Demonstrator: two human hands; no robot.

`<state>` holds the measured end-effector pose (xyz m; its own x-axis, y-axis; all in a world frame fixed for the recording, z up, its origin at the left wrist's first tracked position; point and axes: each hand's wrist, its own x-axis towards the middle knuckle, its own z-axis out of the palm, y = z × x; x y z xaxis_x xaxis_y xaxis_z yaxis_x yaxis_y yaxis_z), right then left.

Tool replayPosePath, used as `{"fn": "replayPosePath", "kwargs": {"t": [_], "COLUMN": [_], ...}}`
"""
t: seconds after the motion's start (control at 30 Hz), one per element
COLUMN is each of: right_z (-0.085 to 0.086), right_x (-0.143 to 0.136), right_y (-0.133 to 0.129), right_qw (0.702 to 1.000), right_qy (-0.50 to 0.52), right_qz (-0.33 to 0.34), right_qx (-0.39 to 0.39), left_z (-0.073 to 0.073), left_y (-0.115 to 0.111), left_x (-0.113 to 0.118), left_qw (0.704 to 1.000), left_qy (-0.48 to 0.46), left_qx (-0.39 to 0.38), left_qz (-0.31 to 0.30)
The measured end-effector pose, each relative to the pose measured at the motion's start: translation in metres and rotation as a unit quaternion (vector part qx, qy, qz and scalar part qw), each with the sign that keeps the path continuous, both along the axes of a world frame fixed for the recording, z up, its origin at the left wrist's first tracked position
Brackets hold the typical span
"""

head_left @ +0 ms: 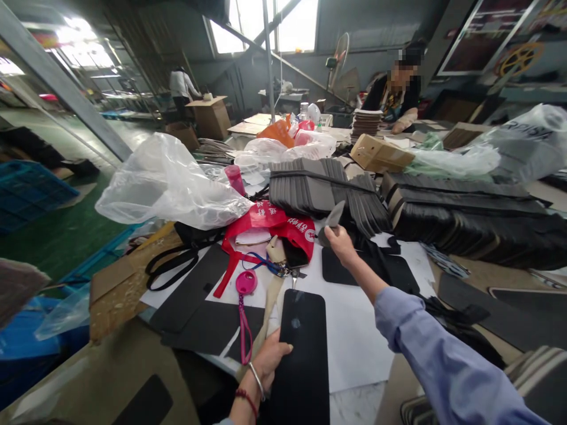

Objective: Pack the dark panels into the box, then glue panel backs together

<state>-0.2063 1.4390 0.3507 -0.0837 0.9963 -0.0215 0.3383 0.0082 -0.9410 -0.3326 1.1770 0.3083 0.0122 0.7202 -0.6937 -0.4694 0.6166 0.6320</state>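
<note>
Panel [305, 354], black and round-cornered, gripped by the left hand [269, 359] at lower centre, appears mid-work, the right hand [342, 245] clasping a grey blade-like tool [336, 213] at centre, the strapped stack [305, 189] above seemingly complete.

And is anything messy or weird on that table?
A bit, yes. The red bag lies open beyond the black panel in the left hand, and a round pink thing with a strap lies near it. They look odd because they seem like someone's own belongings amid dark panels. I can't see any spill.
</note>
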Motion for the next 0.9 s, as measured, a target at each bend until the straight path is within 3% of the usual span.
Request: {"fn": "replayPosePath", "kwargs": {"t": [0.03,0.1,0.2,0.27,0.33,0.5,0.67,0.9], "right_z": [-0.004,-0.021,-0.050,-0.063,-0.070,-0.078,-0.076,-0.076], "right_x": [-0.003,-0.011,-0.023,-0.026,-0.024,-0.018,-0.023,-0.030], "right_y": [-0.018,-0.067,-0.134,-0.150,-0.144,-0.129,-0.146,-0.144], "right_qw": [1.000,0.976,0.887,0.840,0.832,0.844,0.839,0.843], "right_qy": [-0.022,-0.161,-0.274,-0.316,-0.363,-0.417,-0.413,-0.411], "right_qz": [0.014,0.105,0.310,0.371,0.348,0.277,0.292,0.295], "right_qx": [0.017,0.098,0.206,0.238,0.235,0.193,0.201,0.183], "left_z": [-0.002,-0.004,-0.005,-0.003,0.000,-0.001,-0.006,-0.002], "left_y": [0.003,0.008,0.013,0.015,0.016,0.015,0.016,0.018], "left_x": [0.001,0.003,0.006,0.007,0.007,0.006,0.005,0.004], "left_qw": [1.000,1.000,1.000,1.000,0.999,0.999,0.999,0.999], "left_qy": [-0.003,-0.008,-0.001,-0.002,-0.008,-0.026,-0.026,-0.024], "left_qx": [-0.001,-0.008,-0.014,-0.021,-0.030,-0.038,-0.036,-0.038], "left_qz": [-0.002,-0.009,-0.018,-0.023,-0.028,-0.023,-0.017,-0.029]}}
